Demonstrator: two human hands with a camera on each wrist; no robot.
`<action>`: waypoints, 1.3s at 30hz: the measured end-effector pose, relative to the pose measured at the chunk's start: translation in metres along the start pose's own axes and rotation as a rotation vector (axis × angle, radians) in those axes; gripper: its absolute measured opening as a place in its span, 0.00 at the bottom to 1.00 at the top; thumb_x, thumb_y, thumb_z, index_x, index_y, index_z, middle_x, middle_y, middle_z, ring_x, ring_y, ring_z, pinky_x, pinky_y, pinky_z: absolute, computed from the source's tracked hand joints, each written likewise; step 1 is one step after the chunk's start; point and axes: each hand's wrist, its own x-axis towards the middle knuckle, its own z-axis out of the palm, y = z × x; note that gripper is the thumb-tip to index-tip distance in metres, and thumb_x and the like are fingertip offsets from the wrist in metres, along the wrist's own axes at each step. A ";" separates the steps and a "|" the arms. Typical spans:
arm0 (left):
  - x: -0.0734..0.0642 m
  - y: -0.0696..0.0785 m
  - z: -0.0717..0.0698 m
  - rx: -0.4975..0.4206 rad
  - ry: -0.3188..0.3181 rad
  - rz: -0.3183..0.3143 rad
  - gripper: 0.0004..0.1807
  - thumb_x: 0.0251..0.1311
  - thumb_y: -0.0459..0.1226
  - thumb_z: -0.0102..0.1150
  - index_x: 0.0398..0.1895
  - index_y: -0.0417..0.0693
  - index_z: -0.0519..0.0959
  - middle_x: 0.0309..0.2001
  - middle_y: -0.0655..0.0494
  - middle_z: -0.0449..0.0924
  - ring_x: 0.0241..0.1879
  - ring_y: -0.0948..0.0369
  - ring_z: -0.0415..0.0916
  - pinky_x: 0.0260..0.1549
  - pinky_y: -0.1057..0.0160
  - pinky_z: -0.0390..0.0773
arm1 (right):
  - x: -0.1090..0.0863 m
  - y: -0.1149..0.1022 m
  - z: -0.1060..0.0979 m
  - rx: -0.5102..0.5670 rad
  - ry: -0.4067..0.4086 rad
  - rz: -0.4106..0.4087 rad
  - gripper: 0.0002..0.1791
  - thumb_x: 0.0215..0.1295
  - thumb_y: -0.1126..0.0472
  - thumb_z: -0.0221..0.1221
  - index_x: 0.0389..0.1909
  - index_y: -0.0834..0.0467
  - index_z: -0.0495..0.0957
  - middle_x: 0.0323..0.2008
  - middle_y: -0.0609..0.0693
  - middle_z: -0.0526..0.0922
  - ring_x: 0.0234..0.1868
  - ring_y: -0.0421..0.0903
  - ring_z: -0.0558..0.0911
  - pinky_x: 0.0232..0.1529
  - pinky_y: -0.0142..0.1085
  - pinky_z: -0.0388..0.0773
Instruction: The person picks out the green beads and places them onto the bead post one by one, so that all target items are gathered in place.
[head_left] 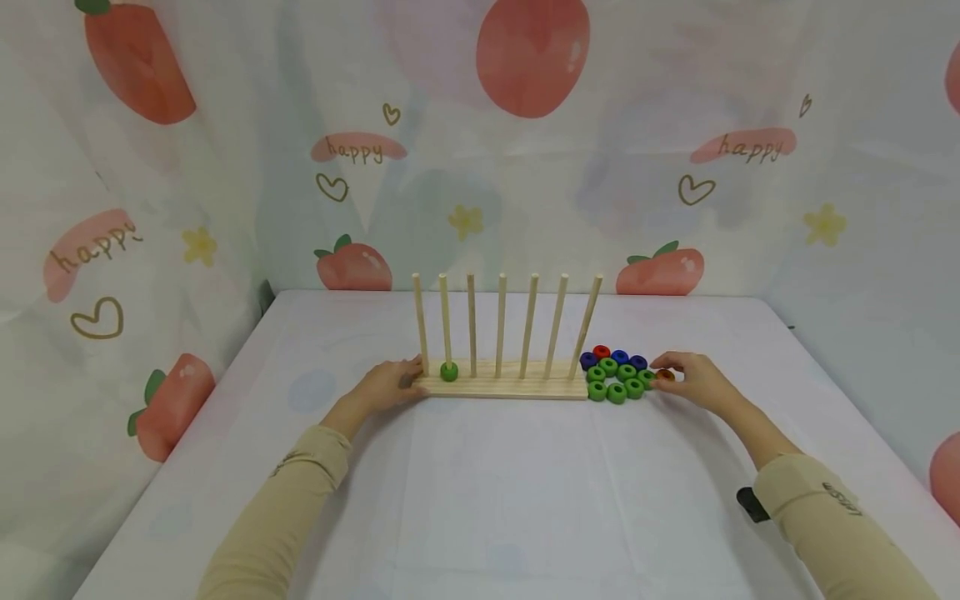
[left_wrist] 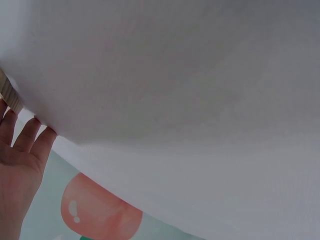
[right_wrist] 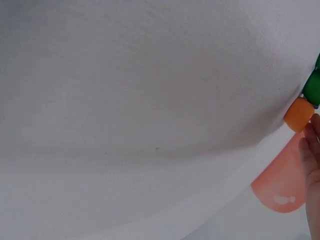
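Observation:
In the head view, a pale wooden peg stand (head_left: 502,387) carries several upright pegs on a long base. One green bead (head_left: 449,372) sits low on the second peg from the left. My left hand (head_left: 384,387) holds the base's left end, thumb at the front and fingers behind. The wood end (left_wrist: 9,94) shows at its fingertips in the left wrist view. My right hand (head_left: 697,382) spreads thumb and forefinger around an orange bead (head_left: 665,376) on the table, touching the bead group's right edge. The right wrist view shows that orange bead (right_wrist: 299,115) by nearly straight fingers (right_wrist: 310,155).
Beside the stand's right end lie several green beads (head_left: 617,392), a red bead (head_left: 602,352), a blue bead (head_left: 619,357) and dark purple beads (head_left: 637,362). They rest on a white-covered table (head_left: 495,492). A printed cloth (head_left: 525,192) hangs behind.

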 end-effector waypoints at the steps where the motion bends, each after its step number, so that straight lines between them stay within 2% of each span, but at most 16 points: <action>1: 0.000 0.000 0.000 0.001 -0.001 0.001 0.30 0.61 0.46 0.59 0.61 0.35 0.71 0.66 0.43 0.64 0.63 0.43 0.66 0.63 0.47 0.65 | 0.000 0.000 0.000 -0.006 -0.006 0.003 0.14 0.57 0.67 0.63 0.42 0.71 0.77 0.41 0.67 0.81 0.49 0.67 0.77 0.53 0.60 0.72; 5: 0.002 -0.001 0.000 0.012 -0.003 0.005 0.31 0.61 0.46 0.59 0.61 0.36 0.70 0.66 0.43 0.64 0.63 0.43 0.66 0.63 0.46 0.65 | 0.002 -0.001 0.001 -0.020 -0.040 0.032 0.15 0.58 0.66 0.63 0.43 0.71 0.77 0.43 0.67 0.81 0.50 0.67 0.76 0.54 0.61 0.71; 12: 0.003 -0.003 0.003 0.017 -0.004 0.020 0.31 0.61 0.46 0.59 0.61 0.36 0.70 0.66 0.43 0.65 0.62 0.43 0.67 0.62 0.47 0.66 | 0.003 -0.001 0.004 -0.084 -0.066 0.052 0.15 0.56 0.64 0.64 0.41 0.71 0.77 0.40 0.66 0.81 0.44 0.61 0.78 0.51 0.58 0.73; 21: 0.003 -0.003 0.003 0.010 0.005 0.017 0.30 0.60 0.46 0.59 0.61 0.36 0.71 0.66 0.44 0.65 0.63 0.43 0.67 0.62 0.47 0.66 | 0.010 0.002 0.007 -0.133 -0.072 0.036 0.14 0.55 0.66 0.64 0.39 0.71 0.78 0.37 0.65 0.82 0.39 0.58 0.79 0.48 0.55 0.76; 31: 0.001 -0.003 0.002 0.014 0.000 0.015 0.31 0.60 0.46 0.59 0.61 0.35 0.70 0.66 0.43 0.64 0.63 0.43 0.67 0.62 0.47 0.66 | 0.008 -0.002 0.005 -0.121 -0.086 0.062 0.14 0.56 0.64 0.63 0.40 0.71 0.78 0.39 0.66 0.82 0.41 0.59 0.78 0.49 0.56 0.75; 39: 0.002 -0.004 0.003 0.011 0.009 0.015 0.31 0.60 0.47 0.60 0.61 0.35 0.70 0.65 0.43 0.65 0.62 0.43 0.67 0.62 0.46 0.66 | 0.006 -0.004 0.001 -0.121 -0.050 0.045 0.15 0.56 0.64 0.64 0.40 0.71 0.77 0.40 0.66 0.81 0.43 0.61 0.77 0.50 0.59 0.73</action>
